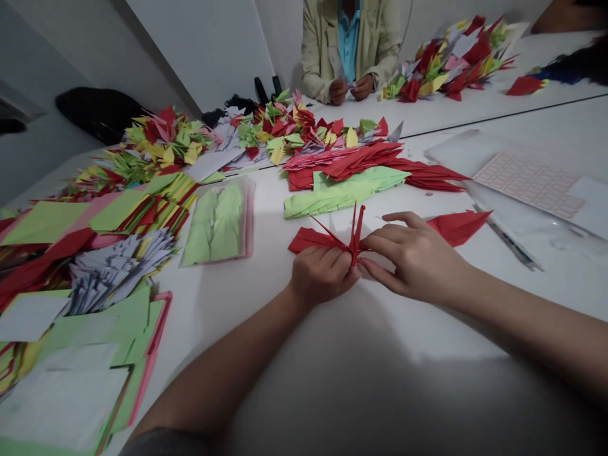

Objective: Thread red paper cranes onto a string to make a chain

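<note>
1. Head view, lower middle of the frame: a red origami crane [355, 235] is held just above the white table [237, 329], with its two slim points raised and one wing spread to the left
2. The left hand [323, 275] is closed around the crane's lower part, its fingers [327, 259] curled snugly against the paper. The right hand [413, 259] is brought in from the right, with its fingertips [375, 266] narrowed onto the crane's base and its thumb [396, 218] held wide
3. A loose red paper piece [458, 227] lies just beside the right hand. A green folded paper stack [342, 197] and a red folded paper stack [365, 161] are placed just beyond the crane, and a clear plastic sleeve [249, 218] of green paper lies to the left
4. At the top of the frame, a co-worker's hands [350, 90] are seen near a heap of paper cranes [449, 66]
5. It is judged that the slim points could be bent by too firm a pinch, and that the spread wing could be creased if dragged against the table. The loose red piece could be pushed into the red stack by a careless sideways move of the right hand
</note>
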A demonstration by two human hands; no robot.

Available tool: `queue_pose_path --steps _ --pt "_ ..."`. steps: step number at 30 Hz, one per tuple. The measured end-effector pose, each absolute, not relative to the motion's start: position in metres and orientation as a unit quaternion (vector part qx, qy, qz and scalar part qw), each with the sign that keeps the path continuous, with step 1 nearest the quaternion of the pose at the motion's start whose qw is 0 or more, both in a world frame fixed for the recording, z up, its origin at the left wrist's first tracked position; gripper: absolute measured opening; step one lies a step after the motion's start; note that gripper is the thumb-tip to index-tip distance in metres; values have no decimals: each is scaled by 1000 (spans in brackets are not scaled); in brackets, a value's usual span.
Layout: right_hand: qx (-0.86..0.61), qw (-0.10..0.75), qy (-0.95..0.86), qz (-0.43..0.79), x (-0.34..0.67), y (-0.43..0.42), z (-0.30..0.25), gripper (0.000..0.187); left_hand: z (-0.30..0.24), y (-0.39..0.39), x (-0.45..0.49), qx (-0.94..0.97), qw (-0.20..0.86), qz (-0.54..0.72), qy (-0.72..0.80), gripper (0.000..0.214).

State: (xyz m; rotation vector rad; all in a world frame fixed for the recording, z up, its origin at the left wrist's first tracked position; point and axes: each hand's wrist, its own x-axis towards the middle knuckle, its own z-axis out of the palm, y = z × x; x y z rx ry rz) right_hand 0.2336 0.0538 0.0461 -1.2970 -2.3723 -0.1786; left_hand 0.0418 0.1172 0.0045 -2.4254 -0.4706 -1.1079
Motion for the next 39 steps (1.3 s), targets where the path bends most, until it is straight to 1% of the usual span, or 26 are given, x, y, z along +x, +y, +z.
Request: queue_pose_path --steps 3,7,11,14,17,20,22,24,27,29,31,34,39 --pt "-437 237 -864 -83 232 53 47 22 5 117 41 -879 212 -390 -172 21" --pt "-421 244 -868 -99 230 52 46 24 4 116 42 -881 211 -384 -176 23" --pt "-432 235 -861 -129 229 51 45 27 4 115 43 -880 202 -391 -181 26" --pt "-460 244 -843 -133 233 51 48 24 4 116 44 -874 179 -402 -206 26" --pt "-501 292 -810 -86 242 52 57 24 2 120 43 -860 95 -432 -255 30" --pt "-517 375 -769 -5 251 56 64 29 -1 125 42 -820 -55 -478 -309 33" --pt "-521 421 -741 54 254 59 63 29 -4 127 42 -788 -144 -497 -334 32" --pt "-528 446 -712 122 254 63 58 26 -7 128 41 -766 -209 -501 -344 31" --pt "-519 460 -682 231 249 68 44 21 -8 127 41 -750 -283 -497 -332 30" --pt "-506 463 -688 238 244 70 35 20 -8 126 41 -743 -316 -497 -317 30" --pt "-493 463 -709 199 240 70 29 16 -6 125 41 -745 -322 -500 -302 28" --pt "-468 465 -740 132 239 69 23 9 -4 125 41 -768 -282 -498 -288 25" --pt "-392 453 -797 72 240 65 20 13 -6 126 41 -795 -224 -489 -279 25"
